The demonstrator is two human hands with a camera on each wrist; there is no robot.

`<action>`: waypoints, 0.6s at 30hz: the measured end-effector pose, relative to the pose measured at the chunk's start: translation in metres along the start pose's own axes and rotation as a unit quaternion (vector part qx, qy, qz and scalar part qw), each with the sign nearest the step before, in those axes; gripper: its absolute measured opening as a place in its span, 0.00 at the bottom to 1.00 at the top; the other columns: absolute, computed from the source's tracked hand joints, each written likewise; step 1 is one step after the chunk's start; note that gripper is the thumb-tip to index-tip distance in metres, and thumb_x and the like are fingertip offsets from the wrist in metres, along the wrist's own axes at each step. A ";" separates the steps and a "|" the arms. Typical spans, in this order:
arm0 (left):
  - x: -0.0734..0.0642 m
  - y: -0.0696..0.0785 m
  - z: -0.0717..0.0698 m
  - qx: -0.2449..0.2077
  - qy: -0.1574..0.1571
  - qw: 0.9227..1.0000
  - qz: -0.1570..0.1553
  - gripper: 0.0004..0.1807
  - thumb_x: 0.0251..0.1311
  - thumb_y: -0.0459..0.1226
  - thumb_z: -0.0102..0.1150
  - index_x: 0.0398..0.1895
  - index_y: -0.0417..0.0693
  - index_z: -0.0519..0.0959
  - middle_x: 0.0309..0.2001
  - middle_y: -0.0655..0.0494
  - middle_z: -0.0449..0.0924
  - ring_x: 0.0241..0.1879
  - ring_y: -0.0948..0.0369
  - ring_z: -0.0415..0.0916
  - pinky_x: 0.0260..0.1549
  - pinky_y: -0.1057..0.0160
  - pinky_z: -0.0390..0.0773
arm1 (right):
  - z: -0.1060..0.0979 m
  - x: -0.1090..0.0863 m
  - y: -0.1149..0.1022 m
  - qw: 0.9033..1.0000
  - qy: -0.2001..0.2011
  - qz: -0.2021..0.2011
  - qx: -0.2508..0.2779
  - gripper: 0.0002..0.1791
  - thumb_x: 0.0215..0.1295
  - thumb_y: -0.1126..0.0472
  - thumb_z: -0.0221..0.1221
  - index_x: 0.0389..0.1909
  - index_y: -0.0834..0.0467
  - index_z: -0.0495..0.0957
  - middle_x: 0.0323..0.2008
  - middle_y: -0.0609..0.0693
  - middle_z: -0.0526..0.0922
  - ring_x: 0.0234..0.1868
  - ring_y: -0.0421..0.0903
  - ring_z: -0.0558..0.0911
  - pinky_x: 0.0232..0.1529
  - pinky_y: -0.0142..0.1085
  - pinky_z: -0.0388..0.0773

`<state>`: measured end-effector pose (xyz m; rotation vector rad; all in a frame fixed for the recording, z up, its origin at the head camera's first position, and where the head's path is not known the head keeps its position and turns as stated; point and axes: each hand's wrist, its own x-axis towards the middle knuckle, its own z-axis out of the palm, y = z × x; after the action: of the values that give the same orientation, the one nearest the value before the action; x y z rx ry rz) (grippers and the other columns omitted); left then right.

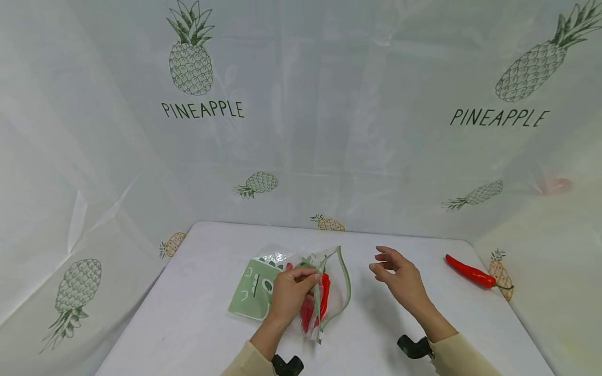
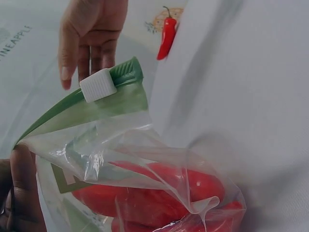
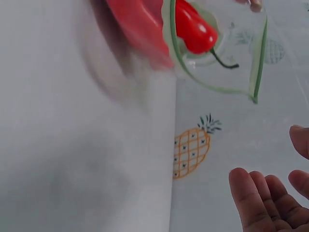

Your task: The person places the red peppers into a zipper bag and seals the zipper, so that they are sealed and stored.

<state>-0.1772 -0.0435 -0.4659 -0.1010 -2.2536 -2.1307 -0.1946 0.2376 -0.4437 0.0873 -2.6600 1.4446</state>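
Plastic bag [image 2: 104, 145], clear and crinkled, holds glossy, smooth red peppers [image 2: 149, 203].

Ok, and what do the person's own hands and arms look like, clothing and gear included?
The left hand and the right hand are bare. The left sleeve and right sleeve are plain light beige, ending near the wrists. A small black, bent-shaped piece sits at each wrist: the left wrist piece and right wrist piece.

Plain beige sleeves [image 1: 248, 361], each with a black fitting [image 1: 414, 347] (bent, roughly elbow-shaped) beside it.
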 end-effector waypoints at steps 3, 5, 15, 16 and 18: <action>0.001 -0.001 -0.001 0.005 0.001 1.000 -0.003 0.12 0.64 0.40 0.74 0.46 0.44 0.91 0.34 0.49 0.88 0.23 0.61 0.81 0.25 0.68 0.87 | -0.008 0.001 0.007 1.000 0.005 0.000 -0.020 0.32 0.75 0.51 0.65 0.75 0.56 0.70 0.61 0.61 0.82 0.48 0.53 0.91 0.50 0.43 0.90; 0.001 -0.002 -0.001 0.006 0.001 1.000 -0.005 0.12 0.64 0.39 0.74 0.46 0.43 0.90 0.33 0.49 0.88 0.24 0.62 0.81 0.24 0.68 0.87 | -0.014 0.003 0.012 0.999 0.010 0.000 -0.034 0.32 0.76 0.50 0.64 0.75 0.57 0.69 0.61 0.61 0.82 0.47 0.52 0.91 0.51 0.45 0.90; -0.001 -0.001 -0.001 0.014 0.001 1.000 -0.004 0.12 0.66 0.40 0.73 0.47 0.43 0.90 0.33 0.50 0.87 0.26 0.62 0.81 0.25 0.68 0.87 | -0.040 0.004 0.035 0.995 0.040 -0.007 -0.091 0.33 0.78 0.47 0.61 0.75 0.59 0.69 0.63 0.64 0.81 0.58 0.62 0.86 0.55 0.60 0.86; -0.001 -0.001 -0.001 0.016 0.002 1.000 -0.005 0.12 0.66 0.40 0.73 0.47 0.43 0.90 0.34 0.50 0.87 0.26 0.63 0.81 0.25 0.68 0.87 | -0.042 0.004 0.037 0.995 0.044 -0.007 -0.094 0.32 0.78 0.47 0.61 0.75 0.59 0.69 0.63 0.65 0.81 0.60 0.64 0.84 0.55 0.61 0.85; -0.001 -0.001 -0.001 0.020 0.003 1.000 -0.008 0.12 0.66 0.41 0.73 0.48 0.44 0.90 0.34 0.51 0.87 0.27 0.63 0.81 0.26 0.68 0.87 | -0.046 0.004 0.042 0.994 0.050 -0.003 -0.099 0.32 0.78 0.47 0.61 0.75 0.59 0.69 0.63 0.65 0.81 0.62 0.66 0.81 0.54 0.62 0.85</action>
<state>-0.1767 -0.0449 -0.4673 -0.0747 -2.2998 -2.0897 -0.1992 0.2989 -0.4529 0.0057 -2.6992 1.1426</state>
